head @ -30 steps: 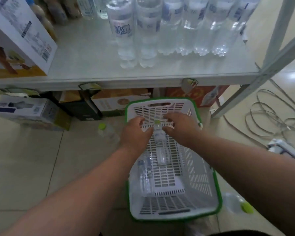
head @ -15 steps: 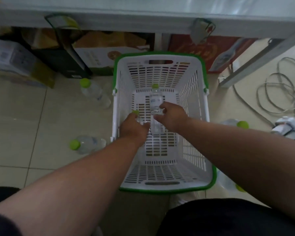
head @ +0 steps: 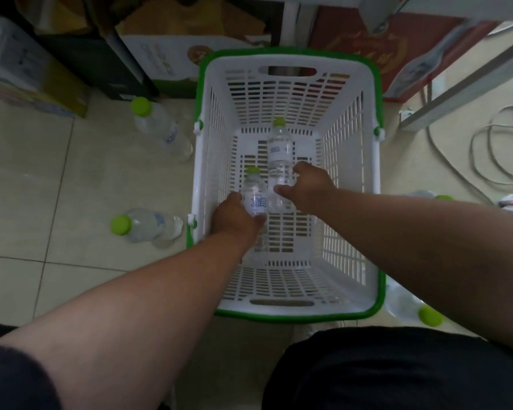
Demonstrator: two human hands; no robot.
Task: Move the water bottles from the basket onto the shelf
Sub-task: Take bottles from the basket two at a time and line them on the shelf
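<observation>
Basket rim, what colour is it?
Green, over white slatted walls; the rim shows best in the head view.

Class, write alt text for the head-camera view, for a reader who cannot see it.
Both of a person's bare hands reach into a white basket with a green rim; the left hand closes around one green-capped water bottle and the right hand around another. More green-capped bottles lie on the tiled floor around the basket.

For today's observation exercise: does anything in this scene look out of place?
Yes. Several water bottles lie on the floor tiles outside the basket: two to its left, others near its right side. They look dropped, since the bottles belong in the basket or on the shelf.
</observation>
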